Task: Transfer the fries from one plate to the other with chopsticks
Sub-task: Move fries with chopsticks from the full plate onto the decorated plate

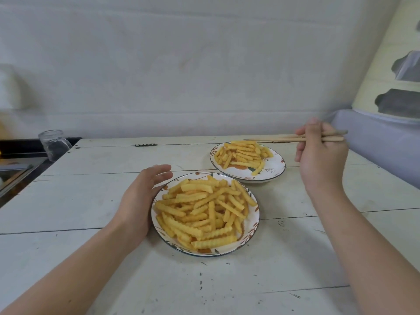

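Near plate (255, 220) piled with fries (204, 214); our left hand (138, 201) rests flat-fingered against its rim, likely bracing it. Right hand (322, 155) grips chopsticks (279, 139), tips empty over the far plate (276, 170), probably between trips.

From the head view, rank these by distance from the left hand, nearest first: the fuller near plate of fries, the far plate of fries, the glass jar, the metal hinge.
1. Fuller near plate of crinkle-cut fries: touching the left hand, at its right.
2. Small dark metal hinge: beyond, on the table's far edge.
3. Far floral plate of fries and clear glass jar at far left: too close to call.
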A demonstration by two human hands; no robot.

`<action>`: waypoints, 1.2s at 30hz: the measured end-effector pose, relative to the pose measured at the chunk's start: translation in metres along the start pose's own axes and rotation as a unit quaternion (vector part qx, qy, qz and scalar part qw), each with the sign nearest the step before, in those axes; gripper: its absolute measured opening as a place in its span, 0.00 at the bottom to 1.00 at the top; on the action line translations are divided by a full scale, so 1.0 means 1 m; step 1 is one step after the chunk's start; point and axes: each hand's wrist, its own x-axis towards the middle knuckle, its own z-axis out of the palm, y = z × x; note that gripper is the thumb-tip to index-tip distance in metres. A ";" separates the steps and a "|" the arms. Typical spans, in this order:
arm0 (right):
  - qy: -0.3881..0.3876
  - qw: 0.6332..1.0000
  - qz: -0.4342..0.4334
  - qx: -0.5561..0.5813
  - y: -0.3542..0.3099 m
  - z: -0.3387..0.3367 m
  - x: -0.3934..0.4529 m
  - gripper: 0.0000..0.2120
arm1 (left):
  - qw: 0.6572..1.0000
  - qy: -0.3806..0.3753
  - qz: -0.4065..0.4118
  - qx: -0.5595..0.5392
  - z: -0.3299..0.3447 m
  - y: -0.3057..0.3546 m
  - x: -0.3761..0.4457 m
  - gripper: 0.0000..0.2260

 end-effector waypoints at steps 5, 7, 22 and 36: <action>-0.037 0.998 -0.035 -0.047 0.009 0.003 -0.002 0.20 | 1.000 -0.004 0.002 0.002 0.000 -0.001 0.000 0.17; -0.059 0.996 -0.040 -0.054 0.012 0.003 -0.001 0.20 | 1.000 -0.004 0.002 0.004 0.000 -0.001 0.001 0.16; -0.107 0.993 0.011 -0.052 0.021 -0.007 0.014 0.21 | 1.000 -0.004 0.003 0.012 -0.001 -0.001 0.001 0.16; -0.096 0.951 0.136 0.260 -0.018 -0.017 0.017 0.28 | 1.000 -0.004 0.005 0.019 -0.003 -0.002 0.002 0.16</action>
